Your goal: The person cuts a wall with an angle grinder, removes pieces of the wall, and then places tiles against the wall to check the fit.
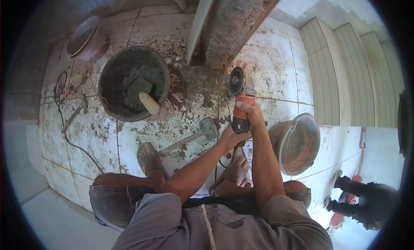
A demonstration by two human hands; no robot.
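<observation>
A red and black angle grinder (243,107) is held in both my hands, its round disc (236,81) pointing away from me. My left hand (233,137) wraps round the black rear end of its body. Farther forward, my right hand (251,111) grips the red part near the head. Just past the disc stands a narrow upright wall end (233,30) with rough mortar on its face. I cannot make out whether the disc spins or touches anything. A mallet (209,128) with a long handle lies on the floor, left of my left hand.
A black tub (108,90) of wet mortar holds a wooden-handled tool (149,103). Buckets stand at right (317,140) and far left (88,39). A hammer (73,116) and a black cable (82,151) lie left. Tiled steps (325,77) rise at right; another person (371,202) is lower right.
</observation>
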